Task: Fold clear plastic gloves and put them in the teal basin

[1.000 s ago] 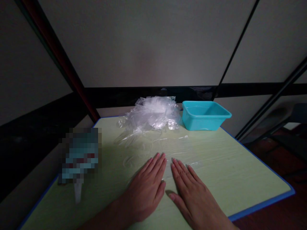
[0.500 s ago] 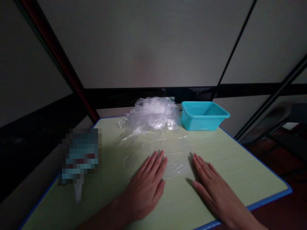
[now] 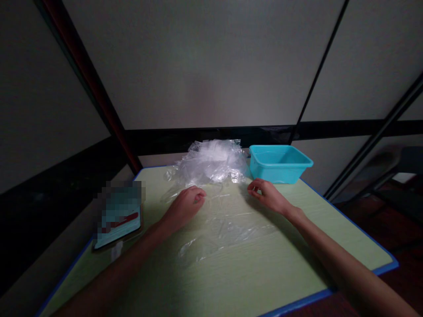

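Clear plastic film (image 3: 228, 231), perhaps a bag, lies wrinkled on the table. Over its far left part is my left hand (image 3: 188, 204), with the fingers curled inward. My right hand (image 3: 269, 196) is near the film's far right side, just in front of the blue tub (image 3: 280, 171); its fingers are bent towards the thumb. Whether either fingertip grip holds the film's edge is too faint to tell. Beyond both hands rests a heap of crumpled clear plastic bags (image 3: 213, 160).
A tablet-like device (image 3: 124, 231), partly pixelated, stands tilted at the left, with a small whitish piece (image 3: 116, 251) by it. The pale table (image 3: 211, 290) has a blue edge and meets a panelled wall. A dark chair (image 3: 399, 189) is at the right.
Both hands have left their flat position on the table, moved away from me and curled their fingers. The film shows new wrinkles and reaches nearer to me. The view has shifted slightly.
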Demonstrator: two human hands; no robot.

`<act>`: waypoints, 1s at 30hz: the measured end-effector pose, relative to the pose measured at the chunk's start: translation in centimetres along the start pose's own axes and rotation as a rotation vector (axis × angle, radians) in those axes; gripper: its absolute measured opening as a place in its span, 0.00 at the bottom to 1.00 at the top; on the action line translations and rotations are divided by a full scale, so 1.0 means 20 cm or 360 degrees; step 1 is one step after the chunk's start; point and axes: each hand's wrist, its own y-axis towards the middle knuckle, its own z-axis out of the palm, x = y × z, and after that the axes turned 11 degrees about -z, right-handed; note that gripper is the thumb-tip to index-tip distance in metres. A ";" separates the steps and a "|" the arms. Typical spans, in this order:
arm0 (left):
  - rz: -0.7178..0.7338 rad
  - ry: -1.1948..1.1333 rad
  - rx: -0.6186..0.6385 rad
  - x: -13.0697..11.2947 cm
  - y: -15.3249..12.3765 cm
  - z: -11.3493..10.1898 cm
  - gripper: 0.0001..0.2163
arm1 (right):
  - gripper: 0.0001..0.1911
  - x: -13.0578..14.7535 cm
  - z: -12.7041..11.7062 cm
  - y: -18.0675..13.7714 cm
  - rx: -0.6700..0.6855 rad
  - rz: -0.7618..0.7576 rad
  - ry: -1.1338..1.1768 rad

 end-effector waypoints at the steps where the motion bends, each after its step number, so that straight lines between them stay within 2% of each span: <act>1: -0.0033 0.0017 0.0008 0.02 0.05 0.00 0.07 | 0.09 -0.02 0.02 0.01 -0.0050 0.0043 -0.0027; 5: -0.0103 0.0110 0.0052 0.04 0.19 0.02 0.10 | 0.09 -0.08 0.07 -0.01 -0.0206 0.0138 -0.0103; 9: -0.0105 0.0237 0.0059 0.00 0.25 0.04 0.12 | 0.09 -0.09 0.06 -0.04 -0.0292 0.0158 -0.0147; 20: 0.0009 0.0534 0.0099 -0.07 0.27 0.06 0.12 | 0.08 -0.06 0.07 -0.04 -0.0260 0.0084 -0.0179; 30: 0.0064 0.0581 0.0104 -0.08 0.26 0.04 0.12 | 0.08 -0.05 0.07 -0.03 -0.0219 0.0058 -0.0203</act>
